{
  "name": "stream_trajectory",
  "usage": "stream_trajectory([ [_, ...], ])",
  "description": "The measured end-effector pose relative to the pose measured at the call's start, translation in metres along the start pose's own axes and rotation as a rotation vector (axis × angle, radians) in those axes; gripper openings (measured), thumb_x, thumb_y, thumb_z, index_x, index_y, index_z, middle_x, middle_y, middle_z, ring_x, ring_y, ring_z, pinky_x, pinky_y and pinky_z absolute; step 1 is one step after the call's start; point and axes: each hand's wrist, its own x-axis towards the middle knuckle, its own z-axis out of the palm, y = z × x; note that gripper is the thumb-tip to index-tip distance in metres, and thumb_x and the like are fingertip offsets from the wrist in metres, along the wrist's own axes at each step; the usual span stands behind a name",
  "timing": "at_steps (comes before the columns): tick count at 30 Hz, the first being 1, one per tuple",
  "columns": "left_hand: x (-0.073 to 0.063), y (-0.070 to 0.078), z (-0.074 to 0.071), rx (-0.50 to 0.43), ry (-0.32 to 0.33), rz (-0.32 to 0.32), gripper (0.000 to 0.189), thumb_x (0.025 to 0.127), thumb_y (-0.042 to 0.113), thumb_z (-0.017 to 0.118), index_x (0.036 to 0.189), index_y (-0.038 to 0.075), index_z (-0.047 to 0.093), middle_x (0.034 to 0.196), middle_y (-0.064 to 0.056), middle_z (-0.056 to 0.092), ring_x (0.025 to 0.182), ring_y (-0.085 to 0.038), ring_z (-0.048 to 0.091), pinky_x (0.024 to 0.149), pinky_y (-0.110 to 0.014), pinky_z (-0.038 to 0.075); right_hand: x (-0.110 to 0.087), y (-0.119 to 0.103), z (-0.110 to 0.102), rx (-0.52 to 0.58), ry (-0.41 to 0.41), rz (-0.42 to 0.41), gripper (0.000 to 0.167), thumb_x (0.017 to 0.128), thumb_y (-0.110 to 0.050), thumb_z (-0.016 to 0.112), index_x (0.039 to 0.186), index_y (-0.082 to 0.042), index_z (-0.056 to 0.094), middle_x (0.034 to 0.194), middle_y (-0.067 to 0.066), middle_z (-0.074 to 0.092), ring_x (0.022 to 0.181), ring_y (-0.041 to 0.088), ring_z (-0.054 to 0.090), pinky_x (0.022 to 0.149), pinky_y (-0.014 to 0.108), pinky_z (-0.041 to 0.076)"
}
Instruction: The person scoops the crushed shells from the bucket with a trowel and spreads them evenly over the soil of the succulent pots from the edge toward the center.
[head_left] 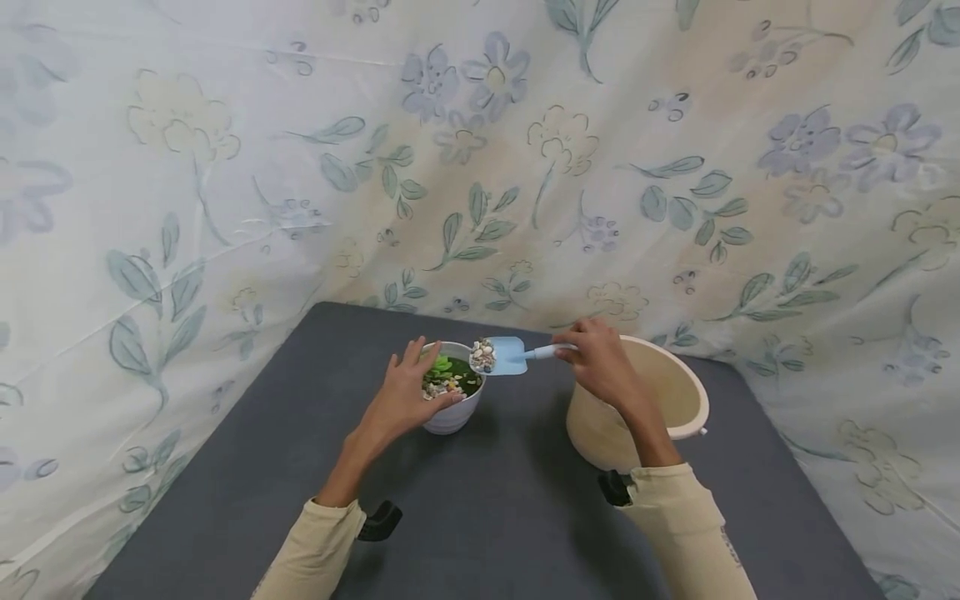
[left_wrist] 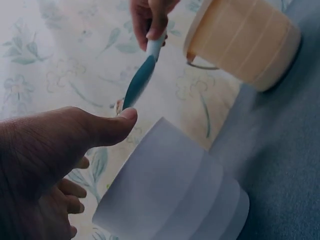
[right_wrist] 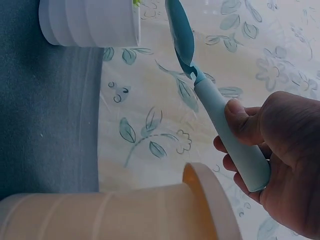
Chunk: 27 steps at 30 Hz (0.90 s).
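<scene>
My right hand (head_left: 597, 360) grips the handle of a light blue hand trowel (head_left: 510, 356), as the right wrist view shows with the fingers wrapped round its handle (right_wrist: 227, 130). Small mixed pebbles (head_left: 483, 356) lie on the blade's tip, over the right rim of a white ribbed pot (head_left: 448, 419). In the pot are a green succulent (head_left: 444, 367), dark soil and scattered pebbles. Beside the pot's left rim my left hand (head_left: 406, 390) is spread with fingers apart and holds nothing. Its thumb (left_wrist: 112, 127) reaches out near the trowel blade in the left wrist view.
A beige bucket (head_left: 611, 433) with a pale rim stands on the right, beneath and beside my right forearm. Pot and bucket both rest on a dark grey table (head_left: 517, 517). Floral cloth (head_left: 480, 167) hangs behind and along the sides.
</scene>
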Motion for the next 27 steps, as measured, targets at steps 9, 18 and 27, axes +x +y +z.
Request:
stream_trajectory([
  [9,-0.001,-0.003,0.004,0.063,-0.014,-0.075,0.100,0.089,0.052,0.080,0.164,0.004,0.033,0.169,-0.034,0.021,0.158,-0.054,0.020,0.126,-0.074,0.015,0.003,-0.009,0.016,-0.082,-0.043,-0.011,0.019,0.095,-0.009,0.076,0.113,-0.008,0.081,0.103,0.011,0.067,0.099,0.029,0.051,0.093,0.052,0.041],
  [18,0.004,-0.004,0.005,0.070,-0.055,-0.149,0.108,0.089,0.055,0.079,0.166,0.002,0.026,0.168,-0.033,0.026,0.153,-0.054,0.032,0.125,-0.072,0.024,0.009,-0.014,0.020,-0.218,0.024,-0.099,0.022,0.091,-0.007,0.079,0.113,-0.010,0.081,0.099,0.012,0.065,0.094,0.030,0.049,0.088,0.050,0.041],
  [27,0.005,-0.004,0.002,0.011,-0.062,-0.199,0.113,0.086,0.054,0.082,0.167,0.005,0.021,0.171,-0.027,0.025,0.150,-0.054,0.038,0.118,-0.071,0.036,0.016,-0.024,0.015,-0.350,0.080,-0.127,0.020,0.092,-0.008,0.079,0.111,-0.011,0.082,0.100,0.014,0.064,0.098,0.032,0.052,0.090,0.049,0.042],
])
